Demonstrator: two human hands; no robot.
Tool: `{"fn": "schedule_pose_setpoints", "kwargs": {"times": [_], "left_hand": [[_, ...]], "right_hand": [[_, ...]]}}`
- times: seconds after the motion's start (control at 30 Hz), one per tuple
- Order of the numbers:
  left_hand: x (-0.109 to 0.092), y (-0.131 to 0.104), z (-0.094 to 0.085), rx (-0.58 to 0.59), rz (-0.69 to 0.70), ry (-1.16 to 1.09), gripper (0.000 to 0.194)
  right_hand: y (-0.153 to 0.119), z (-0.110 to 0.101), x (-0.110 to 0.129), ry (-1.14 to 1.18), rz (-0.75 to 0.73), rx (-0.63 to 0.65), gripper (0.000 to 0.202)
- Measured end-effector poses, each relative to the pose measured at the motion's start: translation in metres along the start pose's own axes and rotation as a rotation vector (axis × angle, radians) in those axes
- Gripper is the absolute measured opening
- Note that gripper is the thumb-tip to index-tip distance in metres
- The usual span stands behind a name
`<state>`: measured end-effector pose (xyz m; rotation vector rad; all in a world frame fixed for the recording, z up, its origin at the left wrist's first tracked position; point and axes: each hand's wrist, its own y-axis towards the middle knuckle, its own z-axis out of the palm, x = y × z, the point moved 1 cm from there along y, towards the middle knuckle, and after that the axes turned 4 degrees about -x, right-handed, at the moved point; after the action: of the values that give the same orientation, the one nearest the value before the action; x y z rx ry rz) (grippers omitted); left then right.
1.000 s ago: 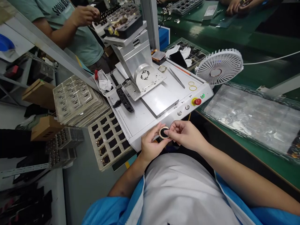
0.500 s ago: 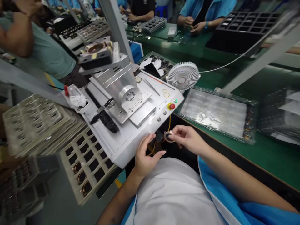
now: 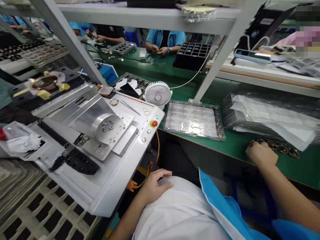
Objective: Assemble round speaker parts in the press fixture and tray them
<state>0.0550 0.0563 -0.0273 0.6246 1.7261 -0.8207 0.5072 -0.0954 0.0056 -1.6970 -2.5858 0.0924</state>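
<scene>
My right hand (image 3: 262, 155) is at the green table's front edge on the right, its fingers curled down at the left end of a row of round copper-rimmed parts (image 3: 282, 148). One such round part (image 3: 252, 142) shows at its fingertips, which are mostly hidden behind the knuckles. Near my shirt front, my left hand (image 3: 157, 185) hangs with thumb and fingers apart and holds nothing. To its left stands a white machine (image 3: 127, 156) with a metal fixture (image 3: 107, 126), buttons and a red emergency stop knob (image 3: 154, 123).
A small white fan (image 3: 158, 95) stands behind the machine's corner. Right of it lies a clear plastic tray (image 3: 191, 120); stacked trays (image 3: 270, 113) with white sheets sit farther right. Tweezers (image 3: 130, 107) rest on the machine. Slotted trays (image 3: 47, 213) lie lower left. A grey shelf post (image 3: 212, 66) rises behind.
My right hand has moved from in front of my body far right to the row of round parts. My left hand has dropped towards my shirt. The view has turned right.
</scene>
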Motion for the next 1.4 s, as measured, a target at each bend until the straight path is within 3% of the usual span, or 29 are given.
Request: {"fn": "schedule_pose_setpoints", "kwargs": {"times": [0.17,0.33,0.43,0.63,0.87,1.1,1.4], "left_hand": [[0.052,0.004,-0.001,0.089,-0.179,-0.128,0.042],[0.121,0.012,0.0,-0.035,-0.37,-0.199,0.071],[0.142,0.015,0.002,-0.078,-0.391,-0.2,0.079],[0.149,0.021,0.004,-0.098,-0.407,-0.224,0.078],[0.152,0.023,0.003,-0.105,-0.416,-0.245,0.081],[0.153,0.021,0.001,-0.113,-0.422,-0.267,0.079],[0.152,0.018,-0.001,-0.123,-0.436,-0.265,0.076]], "right_hand": [[0.016,0.015,0.042,0.224,-0.025,0.047,0.035],[0.027,0.031,0.073,0.427,0.019,0.092,0.037],[0.031,0.034,0.072,0.488,0.089,0.104,0.042],[0.041,0.035,0.07,0.483,0.161,0.147,0.012],[0.036,0.019,0.072,0.681,0.231,0.106,0.01],[0.024,0.022,0.084,1.154,0.339,0.331,0.009],[0.034,0.021,0.086,1.375,0.487,0.558,0.016]]}}
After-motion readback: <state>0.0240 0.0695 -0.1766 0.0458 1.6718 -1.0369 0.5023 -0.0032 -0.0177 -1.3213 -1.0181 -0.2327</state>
